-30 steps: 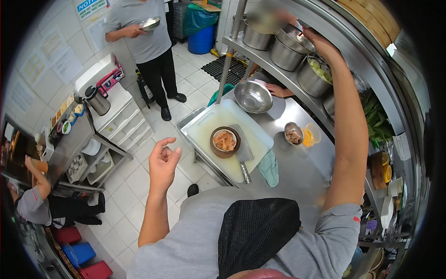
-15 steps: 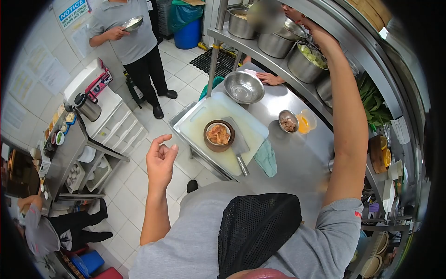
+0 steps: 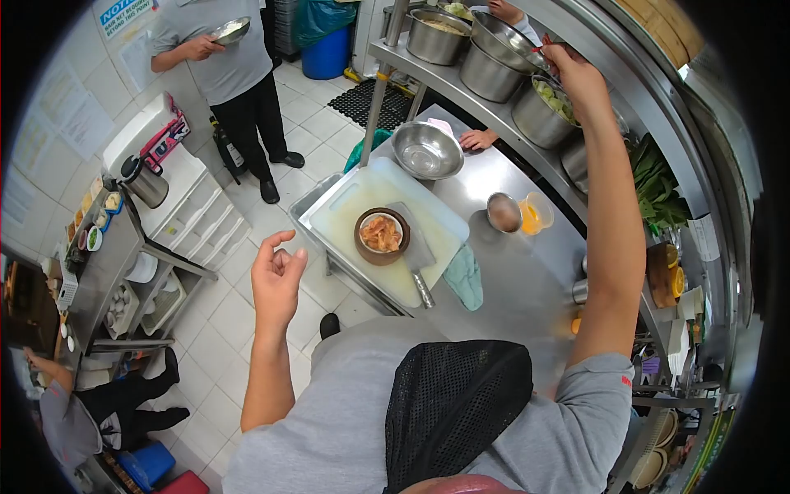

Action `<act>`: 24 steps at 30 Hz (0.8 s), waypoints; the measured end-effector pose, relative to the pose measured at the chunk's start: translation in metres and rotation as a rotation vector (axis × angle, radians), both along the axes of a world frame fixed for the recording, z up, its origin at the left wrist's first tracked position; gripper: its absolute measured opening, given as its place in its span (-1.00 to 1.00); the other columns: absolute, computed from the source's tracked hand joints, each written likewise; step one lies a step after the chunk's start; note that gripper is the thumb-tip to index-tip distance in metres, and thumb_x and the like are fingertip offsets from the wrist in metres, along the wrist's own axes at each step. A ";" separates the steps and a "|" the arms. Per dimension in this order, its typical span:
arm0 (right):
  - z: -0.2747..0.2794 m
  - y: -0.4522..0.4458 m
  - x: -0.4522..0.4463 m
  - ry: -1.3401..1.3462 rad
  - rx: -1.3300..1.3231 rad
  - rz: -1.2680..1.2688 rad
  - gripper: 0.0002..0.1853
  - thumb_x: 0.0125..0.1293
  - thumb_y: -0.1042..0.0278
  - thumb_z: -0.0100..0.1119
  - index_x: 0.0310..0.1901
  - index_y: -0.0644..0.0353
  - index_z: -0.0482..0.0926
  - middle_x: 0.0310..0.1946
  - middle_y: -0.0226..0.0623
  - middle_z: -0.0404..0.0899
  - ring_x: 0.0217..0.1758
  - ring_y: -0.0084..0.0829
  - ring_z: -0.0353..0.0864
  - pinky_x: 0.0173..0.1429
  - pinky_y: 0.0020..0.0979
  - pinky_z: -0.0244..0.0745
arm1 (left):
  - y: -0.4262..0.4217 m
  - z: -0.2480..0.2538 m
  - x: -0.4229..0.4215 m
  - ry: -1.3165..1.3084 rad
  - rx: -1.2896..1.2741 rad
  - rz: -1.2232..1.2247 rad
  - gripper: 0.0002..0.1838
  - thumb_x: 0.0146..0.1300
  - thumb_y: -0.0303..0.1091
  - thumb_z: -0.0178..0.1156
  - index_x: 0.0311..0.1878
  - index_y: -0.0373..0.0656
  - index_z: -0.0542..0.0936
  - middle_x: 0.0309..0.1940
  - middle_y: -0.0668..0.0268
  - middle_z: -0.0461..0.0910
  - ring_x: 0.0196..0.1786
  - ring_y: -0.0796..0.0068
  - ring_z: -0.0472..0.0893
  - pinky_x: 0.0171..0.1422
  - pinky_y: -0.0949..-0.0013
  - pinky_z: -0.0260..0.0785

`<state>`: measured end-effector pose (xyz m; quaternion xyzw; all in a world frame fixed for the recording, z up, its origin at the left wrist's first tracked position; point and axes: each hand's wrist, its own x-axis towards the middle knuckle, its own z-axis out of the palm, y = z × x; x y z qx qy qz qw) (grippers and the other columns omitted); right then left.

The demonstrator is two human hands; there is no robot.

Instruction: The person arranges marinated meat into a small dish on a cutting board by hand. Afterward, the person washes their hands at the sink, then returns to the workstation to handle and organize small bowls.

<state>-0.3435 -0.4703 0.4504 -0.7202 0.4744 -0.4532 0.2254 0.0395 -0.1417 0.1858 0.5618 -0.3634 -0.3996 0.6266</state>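
Right hand: up at the shelf, fingers narrow at a red item by the steel bowl; grip unclear.
Left hand: hovering, curled, thumb and forefinger apart.
Brown pot: on the cutting board, meat inside, cleaver beside it.

From my end I count two bare hands, one left hand and one right hand; one cutting board; one cleaver; one brown pot; one green cloth; one plastic tub; four metal bowls, being one large bowl and one small bowl on the table, one shelf bowl and one held bowl; at least four metal pots on the shelf; one steel jug; one floor mat; one blue bin; I make out one standing person and one person at lower left, plus two hands beyond the shelf.
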 end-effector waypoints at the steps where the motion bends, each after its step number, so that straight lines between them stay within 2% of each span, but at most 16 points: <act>1: 0.000 0.006 0.003 0.003 -0.001 0.001 -0.65 0.34 0.11 0.30 -0.07 0.25 0.75 -0.26 -0.45 0.66 -0.19 -0.57 0.49 -0.02 -0.51 0.36 | -0.001 0.000 0.000 -0.007 -0.001 -0.005 -0.67 0.43 -0.45 0.30 0.21 -0.28 0.55 -0.56 0.63 0.29 -0.49 0.83 0.22 -0.38 0.57 0.03; 3: 0.002 0.030 0.018 -0.003 -0.017 -0.078 -0.69 0.34 0.15 0.27 -0.12 0.25 0.74 -0.30 -0.50 0.62 -0.25 -0.62 0.42 -0.08 -0.54 0.32 | -0.003 0.001 0.000 -0.011 -0.002 -0.009 -0.67 0.43 -0.45 0.30 0.20 -0.28 0.55 -0.56 0.63 0.29 -0.49 0.82 0.22 -0.38 0.57 0.03; 12: -0.009 0.077 0.033 0.062 -0.100 -0.060 -0.74 0.38 0.21 0.30 -0.21 0.29 0.74 -0.39 -0.57 0.59 -0.31 -0.69 0.40 -0.14 -0.55 0.32 | -0.008 -0.005 0.000 0.009 0.009 -0.028 -0.68 0.42 -0.44 0.31 0.20 -0.25 0.56 -0.56 0.63 0.27 -0.48 0.82 0.22 -0.36 0.57 0.04; 15: -0.016 0.113 0.053 0.039 -0.139 0.040 -0.77 0.39 0.25 0.31 -0.22 0.29 0.72 -0.39 -0.59 0.60 -0.32 -0.73 0.40 -0.18 -0.57 0.32 | -0.009 -0.008 -0.002 -0.012 0.026 -0.020 -0.68 0.43 -0.44 0.31 0.20 -0.24 0.57 -0.55 0.63 0.27 -0.47 0.81 0.22 -0.36 0.56 0.04; 21: -0.094 0.121 0.083 -0.064 0.063 0.272 -0.82 0.39 0.33 0.33 -0.22 0.30 0.69 -0.42 -0.57 0.59 -0.34 -0.72 0.44 -0.21 -0.56 0.34 | -0.003 -0.007 -0.001 -0.013 0.015 0.009 -0.66 0.42 -0.43 0.31 0.21 -0.26 0.56 -0.55 0.63 0.27 -0.47 0.81 0.22 -0.36 0.55 0.04; 24: -0.149 0.103 0.082 0.017 0.186 0.289 -0.82 0.38 0.34 0.32 -0.25 0.30 0.68 -0.43 -0.54 0.59 -0.35 -0.71 0.44 -0.22 -0.54 0.35 | 0.003 -0.009 0.002 -0.033 0.021 0.040 -0.66 0.42 -0.43 0.31 0.21 -0.26 0.56 -0.56 0.62 0.28 -0.48 0.80 0.22 -0.36 0.55 0.04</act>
